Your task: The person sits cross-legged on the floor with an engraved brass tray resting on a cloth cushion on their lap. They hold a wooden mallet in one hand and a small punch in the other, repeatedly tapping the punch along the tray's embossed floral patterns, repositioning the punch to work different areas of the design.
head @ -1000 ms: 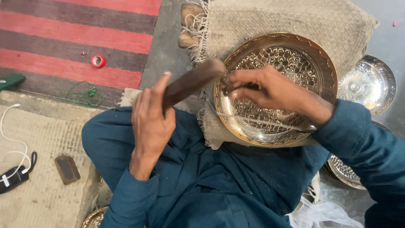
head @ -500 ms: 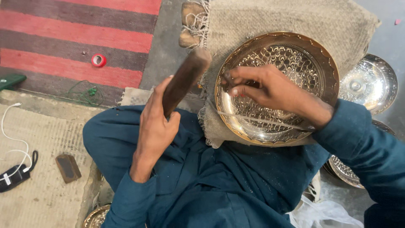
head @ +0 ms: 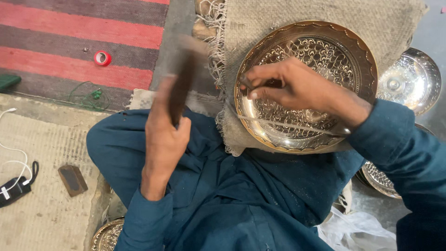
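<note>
A round brass plate (head: 355,53) with engraved floral patterns rests tilted on burlap over my lap. My right hand (head: 297,86) lies on the plate's left side, fingers pinched around a small metal punch (head: 245,84) whose tip touches the engraved surface. My left hand (head: 162,139) is closed on a dark wooden mallet (head: 183,79), held upright and motion-blurred, well left of the plate. Both arms wear dark teal sleeves.
Burlap cloth (head: 288,18) spreads behind the plate. A silver engraved plate (head: 409,79) lies at right, another plate (head: 378,179) under my right sleeve, one more (head: 107,234) at bottom left. A red tape roll (head: 102,58) sits on a striped rug (head: 69,28); a dark block (head: 73,180) and corded black device (head: 14,190) lie left.
The mallet has swung up and leftward, away from the punch, going from slanted toward the plate to nearly upright. My right hand has stayed on the plate.
</note>
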Demonstrator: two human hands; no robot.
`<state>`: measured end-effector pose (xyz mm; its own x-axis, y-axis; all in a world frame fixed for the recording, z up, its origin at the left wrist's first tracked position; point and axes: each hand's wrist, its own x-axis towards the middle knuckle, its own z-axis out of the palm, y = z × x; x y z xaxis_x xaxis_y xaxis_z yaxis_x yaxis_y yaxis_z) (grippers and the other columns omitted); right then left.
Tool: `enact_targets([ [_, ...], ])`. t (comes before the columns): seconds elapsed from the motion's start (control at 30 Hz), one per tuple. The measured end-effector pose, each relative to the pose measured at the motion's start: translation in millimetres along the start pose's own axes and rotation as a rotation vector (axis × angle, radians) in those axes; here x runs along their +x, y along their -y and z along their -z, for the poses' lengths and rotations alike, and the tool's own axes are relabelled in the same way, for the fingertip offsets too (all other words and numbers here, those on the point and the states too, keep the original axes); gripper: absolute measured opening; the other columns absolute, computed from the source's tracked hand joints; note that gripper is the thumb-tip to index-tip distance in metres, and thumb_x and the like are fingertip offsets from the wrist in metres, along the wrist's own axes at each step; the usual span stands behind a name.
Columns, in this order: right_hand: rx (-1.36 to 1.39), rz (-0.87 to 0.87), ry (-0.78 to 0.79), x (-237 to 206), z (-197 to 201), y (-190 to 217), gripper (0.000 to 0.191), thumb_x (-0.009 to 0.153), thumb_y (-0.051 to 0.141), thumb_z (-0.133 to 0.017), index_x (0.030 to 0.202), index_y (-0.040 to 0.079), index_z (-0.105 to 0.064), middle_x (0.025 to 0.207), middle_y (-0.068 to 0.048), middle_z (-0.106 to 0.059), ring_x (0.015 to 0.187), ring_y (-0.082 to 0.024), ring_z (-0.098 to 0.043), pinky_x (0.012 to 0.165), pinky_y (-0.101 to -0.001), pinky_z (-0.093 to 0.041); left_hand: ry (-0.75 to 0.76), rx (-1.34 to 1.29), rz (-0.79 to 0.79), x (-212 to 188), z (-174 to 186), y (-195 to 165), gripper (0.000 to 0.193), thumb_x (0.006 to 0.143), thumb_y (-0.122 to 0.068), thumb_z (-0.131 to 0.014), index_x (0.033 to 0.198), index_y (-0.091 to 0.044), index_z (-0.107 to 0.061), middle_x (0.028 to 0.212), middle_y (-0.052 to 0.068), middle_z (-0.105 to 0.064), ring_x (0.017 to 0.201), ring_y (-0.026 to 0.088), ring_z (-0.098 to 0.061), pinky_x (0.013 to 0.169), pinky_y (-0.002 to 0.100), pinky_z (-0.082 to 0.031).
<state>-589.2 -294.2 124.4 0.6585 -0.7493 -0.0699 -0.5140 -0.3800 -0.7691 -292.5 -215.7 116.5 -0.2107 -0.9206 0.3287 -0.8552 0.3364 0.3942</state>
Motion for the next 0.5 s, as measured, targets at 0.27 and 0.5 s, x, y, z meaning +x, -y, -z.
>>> enact_targets([
  [0.27,0.006,0.192,-0.01,4.0,4.1,2.1,0.016,0.094,0.012,-0.069,0.11,0.011,-0.069,0.102,-0.005,-0.08,0.093,-0.018,-0.08,0.083,-0.0354,-0.065,-0.032,-0.159,0.032,-5.1,-4.4,2.8,0.078,0.082,0.006,-0.063,0.154,-0.017,-0.044,0.13,0.02,-0.06,0.123,0.04,-0.059,0.104,0.049,-0.048],
  [0.5,0.083,0.083,-0.234,-22.4,22.6,-9.0,0.016,0.103,0.016,-0.061,0.116,0.008,-0.06,0.091,-0.007,-0.07,0.083,-0.019,-0.076,0.068,-0.0334,-0.066,0.017,-0.443,0.332,-34.3,-2.1,27.1,0.06,0.087,0.001,-0.064,0.143,-0.004,-0.044,0.106,0.014,-0.065,0.095,0.028,-0.067,0.084,0.038,-0.055],
])
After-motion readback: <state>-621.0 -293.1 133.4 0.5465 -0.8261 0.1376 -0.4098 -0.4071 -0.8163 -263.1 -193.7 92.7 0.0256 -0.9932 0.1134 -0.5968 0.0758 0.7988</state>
